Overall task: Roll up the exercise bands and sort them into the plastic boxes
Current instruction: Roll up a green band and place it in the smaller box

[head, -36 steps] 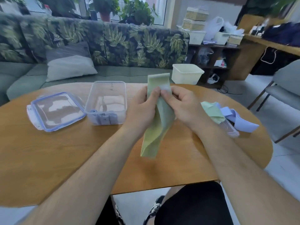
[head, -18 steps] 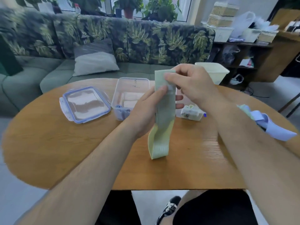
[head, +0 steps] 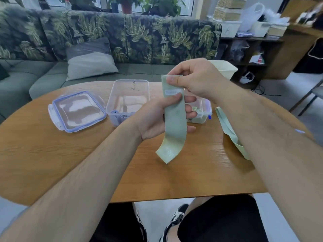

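One green band (head: 175, 123) held upright above the surface (head: 52, 154).
Right grip (head: 197, 79) pinches its top end, left grip (head: 155, 117) clasps it just below; long axis vertical, loose tail curling beneath both.

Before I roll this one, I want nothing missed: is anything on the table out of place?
Unlike the held green band, a loose green band lies unrolled on the table, right of the small box. Nothing looks spilled or damaged.
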